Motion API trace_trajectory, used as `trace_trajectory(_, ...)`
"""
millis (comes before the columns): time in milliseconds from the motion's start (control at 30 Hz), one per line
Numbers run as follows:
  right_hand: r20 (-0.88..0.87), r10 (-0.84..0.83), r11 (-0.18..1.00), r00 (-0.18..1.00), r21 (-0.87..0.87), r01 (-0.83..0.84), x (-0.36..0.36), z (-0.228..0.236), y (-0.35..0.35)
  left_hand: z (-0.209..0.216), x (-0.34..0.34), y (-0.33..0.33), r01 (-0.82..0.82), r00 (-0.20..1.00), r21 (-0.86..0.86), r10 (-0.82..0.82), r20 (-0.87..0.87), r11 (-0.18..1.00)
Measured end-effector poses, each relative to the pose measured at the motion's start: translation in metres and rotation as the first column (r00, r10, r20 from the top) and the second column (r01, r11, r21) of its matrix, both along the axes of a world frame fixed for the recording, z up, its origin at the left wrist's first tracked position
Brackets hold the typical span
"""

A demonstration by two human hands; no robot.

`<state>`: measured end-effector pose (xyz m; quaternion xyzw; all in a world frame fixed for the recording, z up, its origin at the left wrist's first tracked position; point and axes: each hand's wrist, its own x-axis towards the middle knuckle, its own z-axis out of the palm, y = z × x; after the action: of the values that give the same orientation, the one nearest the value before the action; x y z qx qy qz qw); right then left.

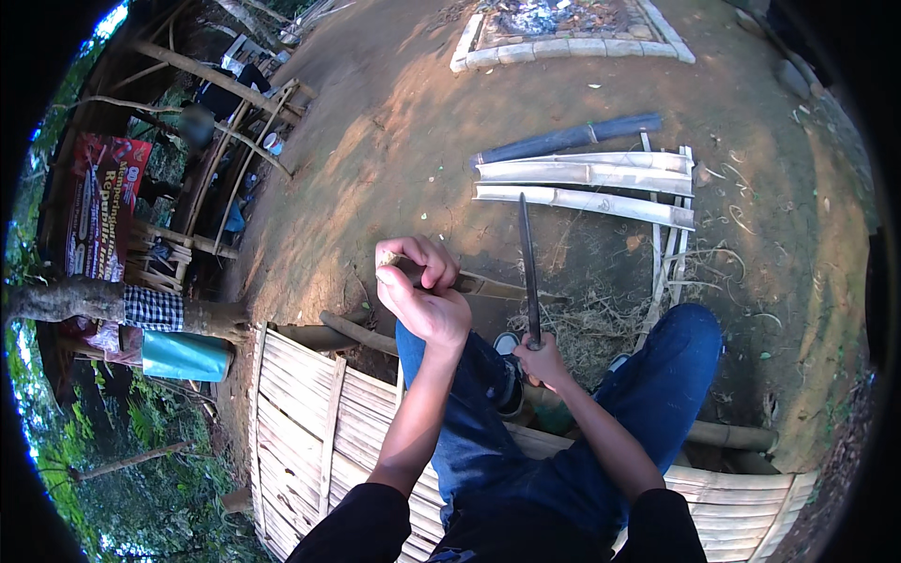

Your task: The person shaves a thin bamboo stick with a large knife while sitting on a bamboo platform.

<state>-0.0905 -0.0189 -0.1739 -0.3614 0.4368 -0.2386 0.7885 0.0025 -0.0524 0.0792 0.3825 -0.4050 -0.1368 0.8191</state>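
Item, left hand (427,305): fingers curled shut around one end of a split bamboo strip (496,289), which runs forward and to the right, low over the ground. This is the piece in work, as I see it on my feed.

Item, right hand (541,362): fingers wrapped round the handle of a long, dark-bladed machete (528,267), point away from the body. In my view the blade crosses the strip; whether the two touch, I cannot tell.

Item, apparently done: pale split bamboo lengths (587,175), laid side by side on the ground ahead, right ends across narrow slats (658,239). A darker bamboo length (568,139) lies beyond them.

Item, by-product: curly shavings (601,324) heaped before the feet, a few loose curls farther right. I take these as a sign of much trimming done.

Item, outstanding: the held strip, by my judgement midway, not yet laid with the others. How finely those are finished, or how many pieces remain, I cannot tell.
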Motion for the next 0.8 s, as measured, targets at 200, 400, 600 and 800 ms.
trace_trajectory(200,0.269,0.073,0.961,0.96,0.239,-0.14,-0.012,0.043,0.003,0.0,0.011,0.001,0.014,1.0,0.0,-0.014,-0.01,1.0)
trace_trajectory(400,0.17,0.018,0.704,0.985,-0.702,0.108,-0.004,0.013,0.001,-0.002,-0.018,-0.003,0.068,0.998,-0.025,-0.068,0.016,0.997)
trace_trajectory(600,0.299,-0.055,0.954,0.953,0.297,-0.039,-0.005,0.051,0.009,0.001,0.005,-0.007,-0.004,1.0,-0.01,0.005,0.023,1.0)
trace_trajectory(800,-0.005,0.212,0.777,0.977,-0.605,-0.172,-0.012,0.047,0.005,-0.002,-0.001,0.005,0.031,0.999,-0.023,-0.03,0.031,0.999)
